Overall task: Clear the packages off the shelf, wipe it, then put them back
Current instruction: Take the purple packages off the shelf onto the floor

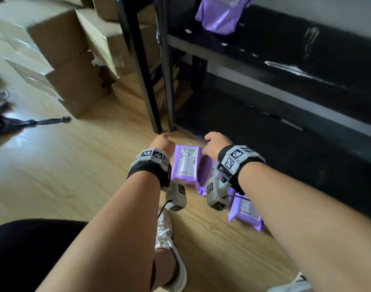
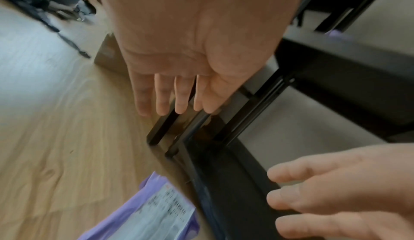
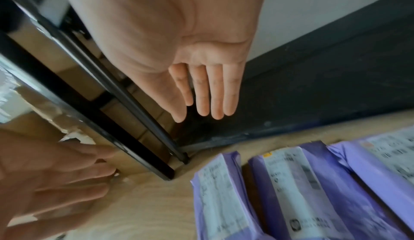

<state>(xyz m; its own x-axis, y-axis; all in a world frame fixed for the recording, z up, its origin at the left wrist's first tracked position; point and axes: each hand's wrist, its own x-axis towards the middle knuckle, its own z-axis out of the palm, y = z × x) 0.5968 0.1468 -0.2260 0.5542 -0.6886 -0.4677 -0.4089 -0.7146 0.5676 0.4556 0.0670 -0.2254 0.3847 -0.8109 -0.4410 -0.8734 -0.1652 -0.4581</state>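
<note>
Three purple packages with white labels lie side by side on the wooden floor in front of the black shelf (image 1: 285, 66): a left package (image 1: 186, 163), a middle package (image 3: 298, 190) and a right package (image 1: 246, 213). My left hand (image 1: 162, 142) hovers over the floor just left of the left package, fingers straight, holding nothing. My right hand (image 1: 216, 142) hovers above the far ends of the left and middle packages, fingers straight and empty. Another purple package (image 1: 222, 13) sits on the upper shelf.
Cardboard boxes (image 1: 75, 60) are stacked to the left of the black shelf posts (image 1: 146, 81). A dark strap (image 1: 43, 122) lies on the floor at left. My white shoe (image 1: 172, 249) stands near the packages. The shelf's lower board (image 1: 264, 144) is dark and bare.
</note>
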